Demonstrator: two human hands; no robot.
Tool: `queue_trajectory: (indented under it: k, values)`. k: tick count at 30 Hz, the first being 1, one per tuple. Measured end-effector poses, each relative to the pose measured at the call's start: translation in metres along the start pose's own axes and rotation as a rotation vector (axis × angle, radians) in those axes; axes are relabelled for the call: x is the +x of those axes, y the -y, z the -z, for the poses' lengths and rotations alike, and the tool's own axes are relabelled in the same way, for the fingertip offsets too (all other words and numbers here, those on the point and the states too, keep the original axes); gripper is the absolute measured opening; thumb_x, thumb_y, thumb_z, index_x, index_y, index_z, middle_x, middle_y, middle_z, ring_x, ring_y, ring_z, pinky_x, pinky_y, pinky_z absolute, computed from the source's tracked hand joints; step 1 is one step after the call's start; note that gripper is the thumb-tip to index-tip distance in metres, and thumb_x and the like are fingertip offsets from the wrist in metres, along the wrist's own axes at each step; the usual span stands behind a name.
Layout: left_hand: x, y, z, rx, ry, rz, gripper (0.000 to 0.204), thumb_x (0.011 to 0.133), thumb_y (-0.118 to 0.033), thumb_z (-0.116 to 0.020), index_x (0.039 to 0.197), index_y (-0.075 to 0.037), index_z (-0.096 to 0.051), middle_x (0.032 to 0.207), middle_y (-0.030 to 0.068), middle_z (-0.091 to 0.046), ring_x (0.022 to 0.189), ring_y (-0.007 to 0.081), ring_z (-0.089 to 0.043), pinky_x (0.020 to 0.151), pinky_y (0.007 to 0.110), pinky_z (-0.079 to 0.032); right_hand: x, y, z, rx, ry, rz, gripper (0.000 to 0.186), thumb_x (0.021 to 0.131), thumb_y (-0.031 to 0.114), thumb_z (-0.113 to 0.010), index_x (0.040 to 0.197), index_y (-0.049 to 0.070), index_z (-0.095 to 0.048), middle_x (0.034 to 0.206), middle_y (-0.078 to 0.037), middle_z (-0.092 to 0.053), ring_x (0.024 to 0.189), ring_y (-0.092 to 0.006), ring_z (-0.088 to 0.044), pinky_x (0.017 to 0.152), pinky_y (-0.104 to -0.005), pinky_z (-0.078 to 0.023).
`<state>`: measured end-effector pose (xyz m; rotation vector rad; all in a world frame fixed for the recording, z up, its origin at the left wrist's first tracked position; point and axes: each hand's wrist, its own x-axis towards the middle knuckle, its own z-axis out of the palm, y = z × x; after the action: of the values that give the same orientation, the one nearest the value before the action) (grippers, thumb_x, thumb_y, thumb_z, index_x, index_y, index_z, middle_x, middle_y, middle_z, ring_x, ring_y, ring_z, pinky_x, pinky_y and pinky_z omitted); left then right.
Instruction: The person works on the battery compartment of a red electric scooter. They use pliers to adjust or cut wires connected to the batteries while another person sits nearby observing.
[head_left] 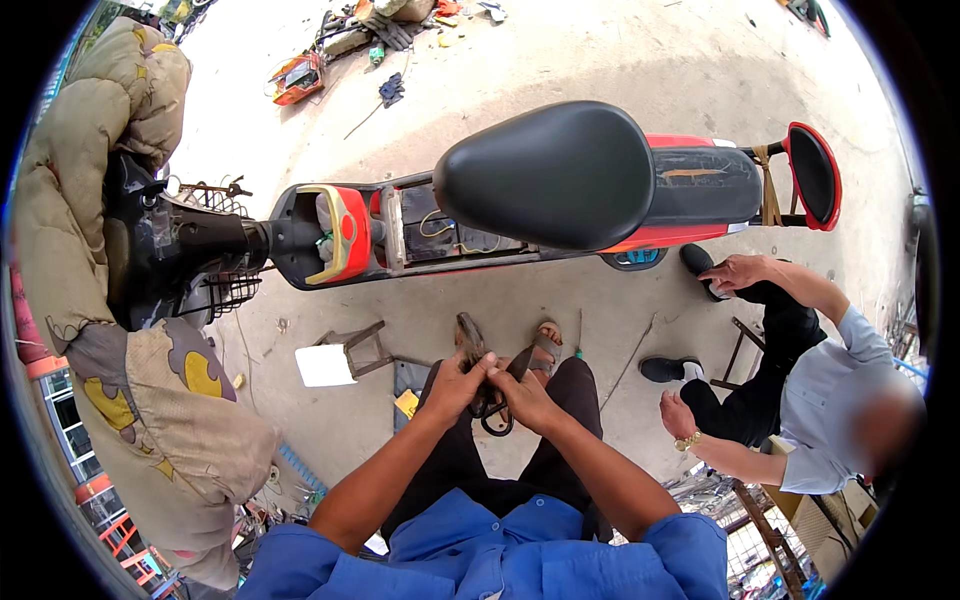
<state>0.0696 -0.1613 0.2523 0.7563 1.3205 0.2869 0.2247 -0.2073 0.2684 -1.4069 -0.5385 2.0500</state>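
Head view shows us our left hand and right hand, both with fingers bent narrow around a dark looped piece. It is above our lap, between the knees; the fingers cover much of it, so we cannot tell its exact kind. We hold it from both sides, probably because this keeps it steady. Beyond our feet, the red scooter stands side-on, with its footboard's near edge toward us. A brown strap is wound by its backrest, perhaps to secure it. Near the scooter's rear corner sits a co-worker, whose hands appear to hold nothing.
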Motion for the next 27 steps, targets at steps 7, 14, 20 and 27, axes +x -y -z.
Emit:
queue_trajectory:
  k: [7, 14, 20, 27]
  values:
    - [0.111, 0.055, 0.041, -0.206, 0.069, 0.0, 0.035, 0.092, -0.031, -0.067, 0.106, 0.0, -0.061, 0.093, 0.006, -0.066, 0.084, 0.0132, -0.062, 0.074, 0.028, -0.051, 0.106, -0.035, 0.026, -0.116, 0.118, -0.033, 0.051, 0.098, 0.043, -0.043, 0.122, -0.001, -0.052, 0.104, -0.01, -0.062, 0.099, -0.0166, -0.056, 0.083, -0.0331, -0.048]
    - [0.187, 0.081, 0.085, -0.025, 0.036, -0.214, 0.031, 0.093, -0.026, -0.065, 0.106, 0.002, -0.063, 0.1, 0.0095, -0.067, 0.091, 0.0161, -0.063, 0.081, 0.03, -0.051, 0.189, -0.058, 0.049, -0.301, 0.275, 0.174, 0.053, 0.101, 0.039, -0.041, 0.141, 0.004, -0.039, 0.122, -0.01, -0.053, 0.104, -0.0198, -0.052, 0.09, -0.0335, -0.042]
    - [0.215, 0.067, 0.114, 0.109, -0.063, -0.646, 0.025, 0.095, -0.023, -0.061, 0.103, 0.0, -0.061, 0.097, 0.0106, -0.067, 0.089, 0.0174, -0.064, 0.085, 0.032, -0.051, 0.225, -0.082, 0.06, -0.509, 0.244, 0.604, 0.049, 0.1, 0.035, -0.039, 0.134, 0.0, -0.046, 0.118, -0.016, -0.052, 0.107, -0.0269, -0.052, 0.096, -0.0375, -0.041]
    - [0.198, 0.062, 0.126, -0.161, -0.071, -0.755, 0.023, 0.097, -0.025, -0.056, 0.09, -0.003, -0.058, 0.075, 0.007, -0.062, 0.068, 0.0139, -0.059, 0.067, 0.029, -0.049, 0.227, -0.075, 0.077, -0.681, 0.288, 0.498, 0.038, 0.1, 0.035, -0.043, 0.099, 0.0, -0.057, 0.08, -0.005, -0.053, 0.077, -0.0156, -0.05, 0.071, -0.0324, -0.042]
